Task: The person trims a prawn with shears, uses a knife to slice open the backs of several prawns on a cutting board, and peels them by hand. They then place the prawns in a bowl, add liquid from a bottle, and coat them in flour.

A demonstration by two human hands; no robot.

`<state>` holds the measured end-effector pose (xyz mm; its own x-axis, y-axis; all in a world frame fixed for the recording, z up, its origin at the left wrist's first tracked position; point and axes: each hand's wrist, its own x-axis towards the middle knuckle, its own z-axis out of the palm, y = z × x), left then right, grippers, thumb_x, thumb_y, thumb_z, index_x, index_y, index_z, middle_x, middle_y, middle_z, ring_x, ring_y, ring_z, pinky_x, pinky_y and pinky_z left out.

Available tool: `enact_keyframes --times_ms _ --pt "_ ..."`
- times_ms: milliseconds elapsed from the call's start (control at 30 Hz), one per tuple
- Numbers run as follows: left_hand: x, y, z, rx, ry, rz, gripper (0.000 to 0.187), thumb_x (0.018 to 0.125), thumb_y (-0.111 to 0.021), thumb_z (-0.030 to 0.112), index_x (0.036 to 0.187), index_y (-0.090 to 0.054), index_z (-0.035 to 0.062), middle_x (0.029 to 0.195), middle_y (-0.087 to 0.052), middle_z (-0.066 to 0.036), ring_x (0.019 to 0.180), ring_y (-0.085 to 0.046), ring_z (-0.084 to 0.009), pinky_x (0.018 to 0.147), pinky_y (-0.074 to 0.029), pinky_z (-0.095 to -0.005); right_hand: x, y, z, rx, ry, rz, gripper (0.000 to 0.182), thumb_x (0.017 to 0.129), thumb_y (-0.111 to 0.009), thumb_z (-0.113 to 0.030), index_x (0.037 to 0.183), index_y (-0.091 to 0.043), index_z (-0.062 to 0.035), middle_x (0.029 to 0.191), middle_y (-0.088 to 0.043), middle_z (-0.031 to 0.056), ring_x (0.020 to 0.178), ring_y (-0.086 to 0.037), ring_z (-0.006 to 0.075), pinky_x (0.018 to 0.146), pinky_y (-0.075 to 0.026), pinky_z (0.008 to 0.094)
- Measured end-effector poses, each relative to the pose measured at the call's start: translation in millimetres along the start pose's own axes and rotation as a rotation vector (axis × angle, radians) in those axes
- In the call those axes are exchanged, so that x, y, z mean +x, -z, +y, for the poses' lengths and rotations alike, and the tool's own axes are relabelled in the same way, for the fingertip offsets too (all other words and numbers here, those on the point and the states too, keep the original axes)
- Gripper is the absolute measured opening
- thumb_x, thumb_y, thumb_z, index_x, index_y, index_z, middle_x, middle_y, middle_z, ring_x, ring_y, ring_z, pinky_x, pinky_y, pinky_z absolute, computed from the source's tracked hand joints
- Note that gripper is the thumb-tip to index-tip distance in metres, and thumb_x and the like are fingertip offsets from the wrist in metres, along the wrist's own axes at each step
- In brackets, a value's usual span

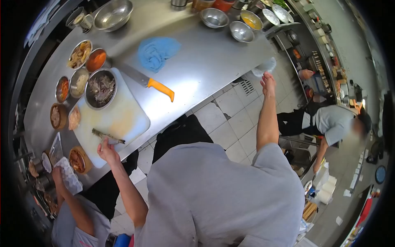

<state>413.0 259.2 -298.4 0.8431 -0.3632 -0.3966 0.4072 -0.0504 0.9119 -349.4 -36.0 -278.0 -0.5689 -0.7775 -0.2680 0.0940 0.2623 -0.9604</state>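
Note:
My left hand [108,153] is at the right edge of the white cutting board [133,109]. Its fingers are closed on a thin, dark greenish piece [103,134] with a pale end, low over the board. A steel bowl of greyish food [101,88] stands on the board, and a pale pink piece [74,118] lies at its left edge. An orange-handled knife [161,89] rests on the steel table [193,74], beyond the board. My right hand [268,84] is held out past the table's edge, fingers loosely bent and apart, with nothing visible in it.
Ingredient bowls [97,60] line the board's far left side. A blue cloth [158,51] lies mid-table; metal bowls [214,18] stand behind. At lower left a co-worker's hand [57,175] touches a clear tray [69,177]. Another person [335,123] leans over the right counter.

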Motion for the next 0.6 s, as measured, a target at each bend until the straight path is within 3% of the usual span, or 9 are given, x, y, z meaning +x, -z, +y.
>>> enact_keyframes --times_ms 33,67,167,267,400,433,467,500,600 --pt "0 -1 0 -0.001 -0.004 0.017 0.063 0.082 -0.081 0.003 0.125 -0.036 0.0103 0.112 -0.064 -0.013 0.091 -0.061 -0.0168 0.074 -0.044 -0.0312 -3 -9 2 -0.223 0.083 0.031 0.031 0.096 -0.068 -0.025 0.121 -0.067 -0.0070 0.108 -0.068 0.0009 0.099 -0.062 0.0139 0.086 -0.050 0.0387" --pt "0 -3 -1 -0.004 -0.005 0.031 0.063 0.082 -0.081 0.003 0.125 -0.036 0.0103 0.113 -0.064 -0.013 0.091 -0.061 -0.0168 0.073 -0.044 -0.0311 6 -15 25 -0.242 0.335 -0.063 0.028 0.092 -0.073 -0.022 0.111 -0.072 -0.0021 0.087 -0.069 -0.0027 0.077 -0.062 0.0102 0.073 -0.051 0.0334" --pt "-3 -2 -2 -0.010 -0.016 0.039 0.063 0.082 -0.081 0.003 0.125 -0.036 0.0099 0.112 -0.064 -0.013 0.090 -0.061 -0.0162 0.071 -0.044 -0.0308 -27 -54 39 -0.432 0.579 -0.218 0.036 0.088 -0.077 -0.026 0.107 -0.072 0.0030 0.086 -0.071 0.0041 0.074 -0.064 0.0138 0.071 -0.052 0.0319" --pt "-1 4 -3 0.021 -0.031 0.054 0.063 0.082 -0.082 0.004 0.125 -0.036 0.0099 0.110 -0.064 -0.011 0.089 -0.061 -0.0156 0.069 -0.043 -0.0291 -69 -89 33 -0.693 0.536 -0.066 0.037 0.084 -0.078 -0.025 0.105 -0.071 0.0051 0.083 -0.072 0.0112 0.073 -0.068 0.0202 0.070 -0.053 0.0350" --pt "4 2 -6 0.033 -0.037 0.113 0.064 0.081 -0.082 0.005 0.125 -0.036 0.0104 0.104 -0.065 -0.009 0.087 -0.061 -0.0149 0.066 -0.041 -0.0273 -72 -106 46 -0.665 0.440 0.068 0.027 0.082 -0.075 -0.021 0.094 -0.072 0.0032 0.076 -0.070 0.0166 0.071 -0.069 0.0293 0.071 -0.054 0.0392" --pt "-3 -1 -4 0.029 -0.028 0.122 0.064 0.081 -0.082 0.005 0.124 -0.036 0.0105 0.102 -0.066 -0.008 0.087 -0.061 -0.0147 0.065 -0.041 -0.0269 -65 -98 50 -0.696 0.459 0.066 0.025 0.085 -0.074 -0.020 0.093 -0.071 0.0033 0.075 -0.070 0.0157 0.070 -0.069 0.0276 0.070 -0.054 0.0381" --pt "-10 -9 -4 -0.021 -0.079 0.169 0.033 0.084 -0.079 0.003 0.098 -0.052 0.0156 0.090 -0.070 -0.006 0.071 -0.059 -0.0114 0.058 -0.040 -0.0279 -56 -92 55 -0.720 0.478 0.070 0.023 0.087 -0.072 -0.019 0.092 -0.069 0.0035 0.075 -0.069 0.0147 0.068 -0.068 0.0259 0.068 -0.054 0.0370" --pt "-12 -16 -4 -0.022 -0.105 0.194 0.030 0.084 -0.079 0.003 0.096 -0.053 0.0152 0.090 -0.070 -0.006 0.072 -0.059 -0.0118 0.059 -0.040 -0.0287 -44 -88 57 -0.739 0.500 0.079 0.022 0.089 -0.071 -0.018 0.091 -0.068 0.0037 0.075 -0.069 0.0138 0.067 -0.068 0.0242 0.066 -0.054 0.0359" --pt "5 3 -16 0.013 -0.143 0.171 0.025 0.085 -0.077 0.003 0.095 -0.056 0.0122 0.090 -0.069 -0.004 0.071 -0.060 -0.0127 0.060 -0.040 -0.0292 -5 -72 65 -0.185 0.100 -0.018 0.017 0.095 -0.065 -0.014 0.092 -0.063 0.0026 0.076 -0.067 0.0097 0.066 -0.065 0.0166 0.062 -0.054 0.0291"
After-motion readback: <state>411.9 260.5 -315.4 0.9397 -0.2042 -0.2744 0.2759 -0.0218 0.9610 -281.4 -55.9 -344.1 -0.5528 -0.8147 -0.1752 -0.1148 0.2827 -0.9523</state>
